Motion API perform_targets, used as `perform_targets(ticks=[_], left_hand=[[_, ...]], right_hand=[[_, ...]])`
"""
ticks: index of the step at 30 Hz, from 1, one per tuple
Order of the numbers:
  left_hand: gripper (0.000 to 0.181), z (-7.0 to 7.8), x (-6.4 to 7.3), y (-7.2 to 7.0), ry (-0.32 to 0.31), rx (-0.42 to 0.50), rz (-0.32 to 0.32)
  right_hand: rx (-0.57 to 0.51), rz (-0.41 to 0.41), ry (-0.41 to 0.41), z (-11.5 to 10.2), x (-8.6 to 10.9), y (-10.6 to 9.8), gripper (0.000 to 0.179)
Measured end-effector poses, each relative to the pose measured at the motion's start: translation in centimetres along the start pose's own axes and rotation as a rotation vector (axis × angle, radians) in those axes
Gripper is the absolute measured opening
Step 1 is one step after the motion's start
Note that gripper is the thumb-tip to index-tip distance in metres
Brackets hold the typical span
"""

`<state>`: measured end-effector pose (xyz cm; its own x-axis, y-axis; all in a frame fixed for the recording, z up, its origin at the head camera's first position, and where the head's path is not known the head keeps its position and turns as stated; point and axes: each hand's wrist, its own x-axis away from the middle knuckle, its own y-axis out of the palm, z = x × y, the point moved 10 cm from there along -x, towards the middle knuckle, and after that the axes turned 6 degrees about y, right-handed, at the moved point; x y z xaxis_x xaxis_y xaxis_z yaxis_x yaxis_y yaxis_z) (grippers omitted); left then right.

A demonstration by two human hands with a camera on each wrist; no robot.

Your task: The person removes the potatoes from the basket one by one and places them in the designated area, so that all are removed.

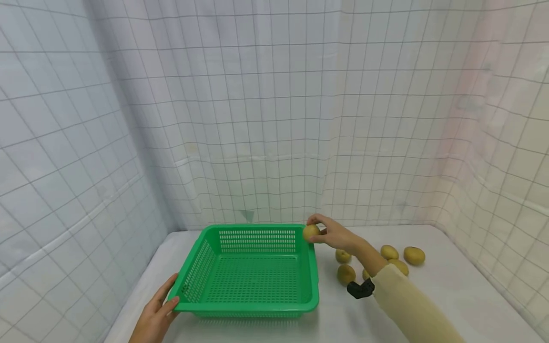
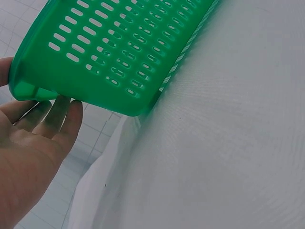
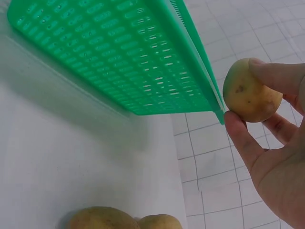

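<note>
A green plastic basket (image 1: 253,307) with slotted walls stands on the white table, its inside showing bare. My left hand (image 1: 155,312) grips its near left corner, thumb over the rim and fingers beneath, as the left wrist view also shows (image 2: 33,138). Between thumb and fingers, my right hand (image 1: 332,233) pinches a round yellow-brown potato (image 3: 251,90) at the far right corner of the basket. In the head view that potato overlaps the rim. Small dark blemishes mark its skin.
Several more potatoes lie on the table right of the basket, among them one (image 1: 346,274) near its right wall and one (image 1: 414,256) farther right. The right forearm partly hides some. White gridded sheets (image 1: 266,119) hang behind and at both sides.
</note>
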<state>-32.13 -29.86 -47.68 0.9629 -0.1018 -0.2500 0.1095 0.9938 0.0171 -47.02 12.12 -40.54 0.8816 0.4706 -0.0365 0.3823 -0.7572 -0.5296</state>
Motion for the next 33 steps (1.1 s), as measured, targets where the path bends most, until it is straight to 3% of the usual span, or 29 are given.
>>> perform_targets(ticks=[7, 15, 33], left_hand=[[0.071, -0.2, 0.1, -0.3, 0.028, 0.015, -0.015], [0.067, -0.3, 0.0, -0.5, 0.074, 0.050, -0.031], [0.069, -0.6, -0.4, -0.2, 0.048, 0.052, -0.034]], right_hand=[[0.017, 0.027, 0.063, 1.1, 0.8, -1.2, 0.039], [0.060, 0.038, 0.054, 1.3, 1.1, -1.8, 0.040], [0.059, 0.051, 0.061, 3.6, 3.5, -3.6, 0.037]])
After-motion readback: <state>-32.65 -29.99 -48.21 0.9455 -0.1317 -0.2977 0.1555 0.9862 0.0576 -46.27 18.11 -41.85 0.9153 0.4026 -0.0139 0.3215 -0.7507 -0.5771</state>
